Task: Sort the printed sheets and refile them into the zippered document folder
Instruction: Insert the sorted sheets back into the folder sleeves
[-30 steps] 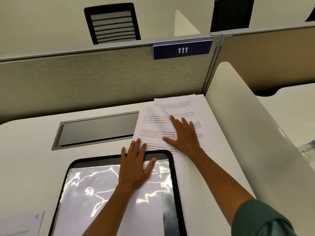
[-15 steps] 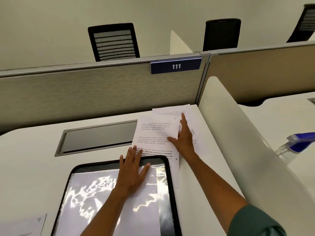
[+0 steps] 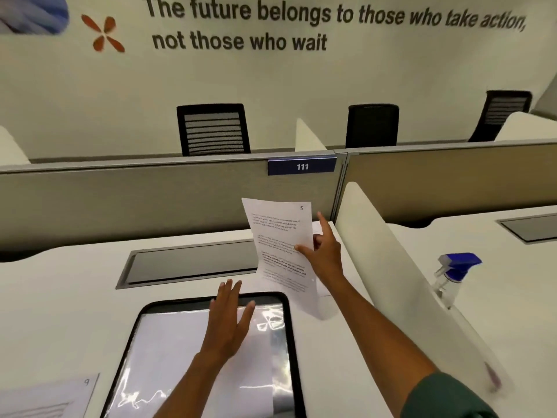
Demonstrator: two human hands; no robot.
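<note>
A printed sheet (image 3: 280,245) marked 5 in its top corner stands lifted off the desk, tilted up. My right hand (image 3: 324,251) pinches its right edge, forefinger pointing up. The zippered document folder (image 3: 289,333), black-rimmed with a shiny clear cover, lies open in front of me with white sheets (image 3: 180,351) inside. My left hand (image 3: 229,321) rests flat with straight fingers on the folder's upper part. A bit of another white sheet (image 3: 318,227) shows on the desk behind my right hand.
A sheet marked 9 (image 3: 45,396) lies at the lower left. A grey cable hatch (image 3: 190,260) is set in the white desk (image 3: 60,297). A white side divider (image 3: 391,267) stands on the right, with a spray bottle (image 3: 452,276) beyond it. A partition labelled 111 (image 3: 301,166) closes the back.
My right hand has picked up the top sheet, which lay flat on the pile before. My left hand stays on the folder. The view has tilted upward.
</note>
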